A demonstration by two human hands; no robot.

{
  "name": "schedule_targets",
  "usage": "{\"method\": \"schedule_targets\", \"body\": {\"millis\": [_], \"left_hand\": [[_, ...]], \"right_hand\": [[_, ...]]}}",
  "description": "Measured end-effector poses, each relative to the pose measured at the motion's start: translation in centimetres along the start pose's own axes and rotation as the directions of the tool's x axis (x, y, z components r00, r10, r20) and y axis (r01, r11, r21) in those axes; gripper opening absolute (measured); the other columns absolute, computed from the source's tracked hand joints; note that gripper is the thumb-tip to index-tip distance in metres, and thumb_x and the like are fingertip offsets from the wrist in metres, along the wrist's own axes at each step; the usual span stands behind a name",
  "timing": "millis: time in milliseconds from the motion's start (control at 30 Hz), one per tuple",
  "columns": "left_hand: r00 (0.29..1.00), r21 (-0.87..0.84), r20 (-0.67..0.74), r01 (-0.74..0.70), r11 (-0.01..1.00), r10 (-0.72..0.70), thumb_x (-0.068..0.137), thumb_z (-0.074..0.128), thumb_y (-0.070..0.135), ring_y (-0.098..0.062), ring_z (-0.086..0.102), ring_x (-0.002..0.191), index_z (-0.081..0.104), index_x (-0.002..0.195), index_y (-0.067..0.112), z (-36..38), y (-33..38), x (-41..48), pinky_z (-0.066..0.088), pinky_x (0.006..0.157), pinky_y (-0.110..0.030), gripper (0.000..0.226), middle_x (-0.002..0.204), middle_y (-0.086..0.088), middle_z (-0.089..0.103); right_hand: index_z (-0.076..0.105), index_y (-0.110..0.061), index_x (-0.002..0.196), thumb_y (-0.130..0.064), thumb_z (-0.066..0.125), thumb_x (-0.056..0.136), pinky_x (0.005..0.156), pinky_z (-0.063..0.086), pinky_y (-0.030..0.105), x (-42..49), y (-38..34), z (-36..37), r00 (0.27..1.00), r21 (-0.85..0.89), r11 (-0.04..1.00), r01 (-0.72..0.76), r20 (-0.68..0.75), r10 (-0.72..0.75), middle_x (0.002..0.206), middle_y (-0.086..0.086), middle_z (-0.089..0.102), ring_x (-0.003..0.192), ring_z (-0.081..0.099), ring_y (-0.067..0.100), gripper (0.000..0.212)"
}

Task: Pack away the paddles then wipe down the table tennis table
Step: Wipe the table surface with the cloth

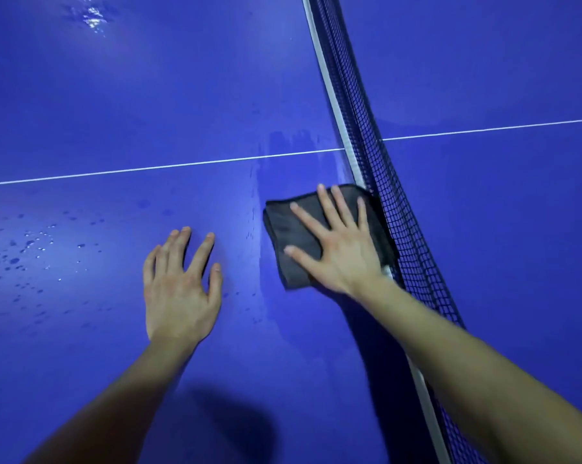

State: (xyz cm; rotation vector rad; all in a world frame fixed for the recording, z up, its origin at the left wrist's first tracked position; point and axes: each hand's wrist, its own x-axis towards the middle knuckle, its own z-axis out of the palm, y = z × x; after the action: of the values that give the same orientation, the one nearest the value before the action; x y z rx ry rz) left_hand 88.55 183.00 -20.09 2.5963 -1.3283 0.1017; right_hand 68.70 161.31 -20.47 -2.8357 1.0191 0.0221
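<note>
We see a smooth, glossy blue tabletop (115, 112), and across it stands the net (400, 229), a black mesh of small squares with a white band (329, 95) along its top edge. Just beside the net, on its near side, lies a dark grey cloth (293, 236). It is folded into a thick, roughly square pad with a stitched border, and its texture looks soft and slightly fuzzy. Its far corner touches the mesh. The right hand (339, 252) lies flat on this cloth, palm down, with the fingers straight and spread wide. It presses on the cloth and does not curl round it. The left hand (179, 289) is further from the net, apart from the cloth, on the bare blue surface. Its fingers are a little bent and spread, the fingertips touch the tabletop, and it holds nothing. A thin white line (148, 168) runs over the tabletop and meets the net beyond the cloth. Between this line and the cloth the surface shows dull, streaky wet marks. Far from the net, past the left hand, many small round water drops (14, 256) sit on the surface, some of them shining. A soft dark shadow (236, 420) falls on the tabletop between the two forearms.
</note>
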Motion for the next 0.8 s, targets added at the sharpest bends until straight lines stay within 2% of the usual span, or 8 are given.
{"method": "schedule_targets", "body": {"millis": [100,200,267,367,467,533,633,800], "left_hand": [[1.000,-0.003,-0.010,0.006,1.000,-0.006,0.108,0.043,0.041,-0.033,0.035,0.154,0.055,0.155,0.022,0.1,0.0,0.0,0.025,0.126,-0.053,0.052,0.163,-0.012,0.043],[1.000,-0.007,-0.017,-0.002,1.000,0.002,0.108,0.042,0.042,-0.032,0.036,0.153,0.055,0.154,0.023,0.1,0.0,0.0,0.026,0.125,-0.053,0.052,0.162,-0.011,0.043],[1.000,-0.001,-0.015,0.001,1.000,-0.001,0.108,0.041,0.043,-0.032,0.036,0.153,0.055,0.154,0.023,0.1,-0.1,0.0,0.026,0.125,-0.053,0.052,0.162,-0.011,0.043],[1.000,-0.007,-0.007,0.004,1.000,-0.004,0.108,0.040,0.043,-0.032,0.035,0.154,0.055,0.155,0.023,-0.1,0.1,-0.2,0.026,0.125,-0.053,0.052,0.163,-0.012,0.042],[1.000,-0.009,0.000,0.004,1.000,-0.004,0.109,0.039,0.043,-0.033,0.034,0.154,0.055,0.155,0.022,-0.1,0.1,0.0,0.026,0.125,-0.053,0.053,0.163,-0.013,0.042],[1.000,-0.005,-0.002,0.004,1.000,-0.004,0.109,0.039,0.043,-0.033,0.034,0.154,0.054,0.155,0.022,0.0,0.2,-0.1,0.026,0.125,-0.053,0.053,0.163,-0.013,0.042],[1.000,-0.004,-0.007,0.003,1.000,-0.003,0.108,0.040,0.042,-0.034,0.035,0.154,0.055,0.155,0.021,0.0,0.1,-0.1,0.026,0.125,-0.053,0.053,0.163,-0.014,0.042],[1.000,-0.009,-0.022,0.006,1.000,-0.006,0.108,0.043,0.041,-0.032,0.036,0.154,0.056,0.153,0.023,0.0,0.0,-0.1,0.027,0.124,-0.053,0.051,0.162,-0.012,0.043]], "right_hand": [[0.012,-0.055,0.171,-0.090,0.024,0.099,0.132,-0.007,0.067,10.3,1.8,-1.4,0.993,0.045,0.993,-0.113,0.033,0.111,0.184,0.003,-0.007,0.170,-0.012,0.025,0.081],[0.011,-0.053,0.172,-0.084,0.024,0.103,0.133,-0.011,0.062,13.0,2.0,-1.6,0.990,0.068,0.990,-0.126,0.071,0.121,0.184,0.003,-0.009,0.169,-0.014,0.023,0.077],[0.016,-0.048,0.173,-0.076,0.026,0.107,0.134,-0.007,0.062,9.8,1.5,-1.1,0.996,0.087,0.992,-0.091,0.018,0.090,0.185,0.005,-0.003,0.170,-0.009,0.024,0.072],[0.021,-0.044,0.173,-0.067,0.034,0.110,0.134,0.005,0.063,-1.2,-0.7,0.0,0.997,0.072,0.997,-0.035,-0.064,0.040,0.184,0.007,0.004,0.171,-0.003,0.026,0.068],[0.019,-0.042,0.174,-0.060,0.040,0.112,0.135,0.006,0.064,-12.1,-2.4,-0.3,1.000,0.086,0.996,-0.002,-0.009,0.003,0.184,0.006,-0.001,0.171,-0.006,0.026,0.068],[0.018,-0.042,0.174,-0.058,0.040,0.112,0.135,0.007,0.064,-13.9,-2.6,-0.3,1.000,0.082,0.997,-0.003,0.031,0.000,0.184,0.005,-0.003,0.171,-0.007,0.025,0.067],[0.024,-0.041,0.173,-0.059,0.037,0.110,0.136,0.005,0.062,-6.0,-1.4,-0.1,0.999,0.046,0.999,0.022,-0.033,-0.020,0.184,0.006,0.004,0.171,0.000,0.024,0.066],[0.017,-0.042,0.174,-0.065,0.021,0.107,0.135,-0.004,0.060,13.3,1.3,-1.5,0.984,0.068,0.982,-0.179,0.002,0.179,0.185,0.006,0.002,0.171,-0.003,0.024,0.071]]}}
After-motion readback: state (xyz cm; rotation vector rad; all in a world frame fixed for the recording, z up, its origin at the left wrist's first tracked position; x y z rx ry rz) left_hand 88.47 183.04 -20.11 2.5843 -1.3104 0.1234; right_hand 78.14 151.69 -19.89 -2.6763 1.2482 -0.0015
